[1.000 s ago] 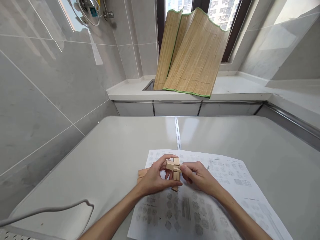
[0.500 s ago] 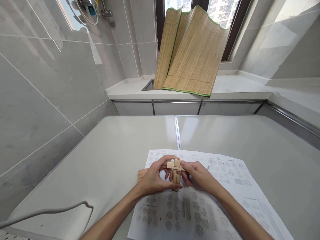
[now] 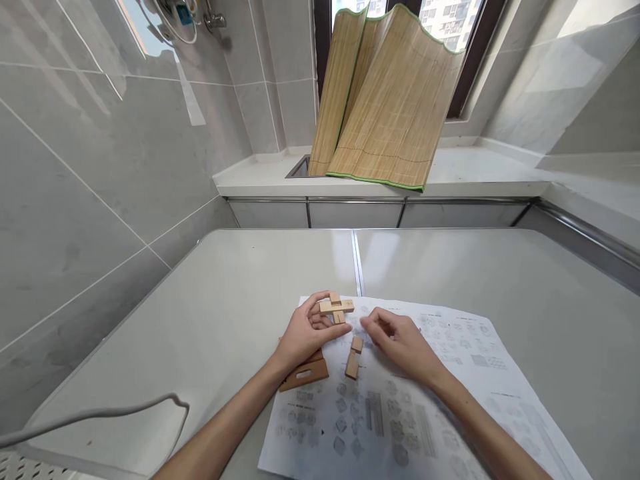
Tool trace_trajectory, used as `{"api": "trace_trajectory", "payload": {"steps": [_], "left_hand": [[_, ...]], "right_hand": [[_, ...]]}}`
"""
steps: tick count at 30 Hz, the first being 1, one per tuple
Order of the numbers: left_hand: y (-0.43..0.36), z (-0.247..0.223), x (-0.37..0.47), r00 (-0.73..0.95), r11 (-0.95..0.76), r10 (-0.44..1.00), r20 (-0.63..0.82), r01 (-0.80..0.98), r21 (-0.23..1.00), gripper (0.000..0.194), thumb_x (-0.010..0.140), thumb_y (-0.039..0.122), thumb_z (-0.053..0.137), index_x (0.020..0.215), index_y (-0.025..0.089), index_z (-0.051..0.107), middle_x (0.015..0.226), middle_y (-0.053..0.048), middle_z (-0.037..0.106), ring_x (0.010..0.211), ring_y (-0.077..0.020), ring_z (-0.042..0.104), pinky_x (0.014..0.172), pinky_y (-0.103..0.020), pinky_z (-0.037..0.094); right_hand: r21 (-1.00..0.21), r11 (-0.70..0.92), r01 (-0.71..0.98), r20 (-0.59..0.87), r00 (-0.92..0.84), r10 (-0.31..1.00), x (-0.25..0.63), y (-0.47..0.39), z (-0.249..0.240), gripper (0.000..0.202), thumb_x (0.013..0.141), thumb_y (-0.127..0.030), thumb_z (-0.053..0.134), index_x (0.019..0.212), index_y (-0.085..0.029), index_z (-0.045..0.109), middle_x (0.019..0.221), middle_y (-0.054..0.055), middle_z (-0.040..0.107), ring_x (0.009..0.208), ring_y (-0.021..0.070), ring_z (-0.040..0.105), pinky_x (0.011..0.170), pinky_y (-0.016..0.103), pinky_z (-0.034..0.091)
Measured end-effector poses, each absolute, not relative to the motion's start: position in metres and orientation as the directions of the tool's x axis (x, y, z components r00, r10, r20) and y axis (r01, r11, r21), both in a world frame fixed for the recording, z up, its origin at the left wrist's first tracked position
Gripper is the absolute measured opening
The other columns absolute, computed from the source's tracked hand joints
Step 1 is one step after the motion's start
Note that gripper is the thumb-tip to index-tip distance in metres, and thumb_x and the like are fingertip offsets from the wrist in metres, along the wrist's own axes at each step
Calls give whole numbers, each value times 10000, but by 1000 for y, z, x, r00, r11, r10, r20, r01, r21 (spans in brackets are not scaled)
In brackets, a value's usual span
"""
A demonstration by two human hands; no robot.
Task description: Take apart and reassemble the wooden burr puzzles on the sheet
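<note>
My left hand [image 3: 310,331] holds a small cross of interlocked wooden puzzle pieces [image 3: 343,307] between thumb and fingers, raised over the top of the paper. One pale bar of the cross lies across an upright notched piece. To its right, my right hand [image 3: 400,340] hovers with fingers curled in and thumb against them; nothing shows between them. A single notched wooden puzzle piece [image 3: 353,367] rests on the printed sheet [image 3: 370,453] between the two hands. Partly hidden under my left hand and wrist is a brown wooden box [image 3: 313,375] with an oval slot.
The sheet of puzzle diagrams lies on a pale table [image 3: 240,287] with a centre seam. A grey cable [image 3: 115,417] runs along the left near side. Beyond the table, a folded bamboo mat [image 3: 390,113] leans on a white ledge [image 3: 480,170] by the window.
My hands have come apart. The right has let go of the wooden puzzle, while the left has tilted it and moved it slightly up and left. A loose piece and the box now show.
</note>
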State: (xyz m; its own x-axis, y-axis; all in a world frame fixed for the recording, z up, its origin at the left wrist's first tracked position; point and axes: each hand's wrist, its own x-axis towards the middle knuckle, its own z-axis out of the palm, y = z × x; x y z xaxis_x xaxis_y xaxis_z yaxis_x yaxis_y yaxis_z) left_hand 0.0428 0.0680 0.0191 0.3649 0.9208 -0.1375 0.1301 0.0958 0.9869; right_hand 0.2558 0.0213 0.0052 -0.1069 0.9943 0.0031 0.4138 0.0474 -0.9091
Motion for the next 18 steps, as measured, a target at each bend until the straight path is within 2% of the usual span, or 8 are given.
{"api": "trace_trajectory", "payload": {"steps": [3,5,8,11,13,16,18], "left_hand": [[68,21,42,355,56,929,-101,134,989,707,711,390,894,1293,188,548,914,-17,687,723,-117,637,682,-231,521],[66,21,43,365,42,927,-89,135,990,704,712,399,891,1289,187,548,931,-29,696,738,-128,650,679,-235,524],[63,19,44,395,23,915,-83,154,988,699,705,412,890,1282,197,558,958,-37,709,766,-147,667,683,-249,529],[60,17,46,414,0,908,-69,164,986,686,694,402,896,1264,203,572,958,-29,711,795,-155,668,707,-257,527],[58,18,47,444,-2,894,-68,156,988,690,690,394,899,1266,204,570,955,-29,706,806,-158,663,727,-265,527],[57,21,47,511,2,856,-80,152,988,699,687,396,904,1273,208,571,902,-10,681,759,-143,633,726,-265,516],[56,23,47,550,7,832,-79,132,991,638,754,430,853,1282,212,569,863,1,661,722,-133,611,713,-262,505]], "right_hand": [[-869,150,472,87,-152,985,254,18,3,361,910,-610,617,877,-254,576,715,-13,581,632,177,509,583,293,410],[-878,158,451,102,-145,984,252,17,2,323,939,-580,591,980,-261,569,755,-4,599,640,179,525,591,298,428],[-934,125,334,95,-106,990,251,19,-1,362,983,-578,513,1170,-268,528,890,20,643,635,167,557,621,310,462],[-965,84,249,45,-159,986,253,22,-2,467,980,-581,524,1339,-288,466,1006,27,661,646,161,604,656,320,486],[-955,73,289,16,-195,981,254,23,-2,457,981,-579,526,1327,-280,520,906,13,679,653,176,616,652,319,476],[-933,97,346,30,-194,980,254,23,0,413,997,-580,492,1210,-253,629,722,-2,663,650,195,612,651,322,458],[-931,108,349,46,-181,982,253,22,1,423,1006,-587,468,1179,-248,650,680,-4,654,635,198,613,655,324,459]]}}
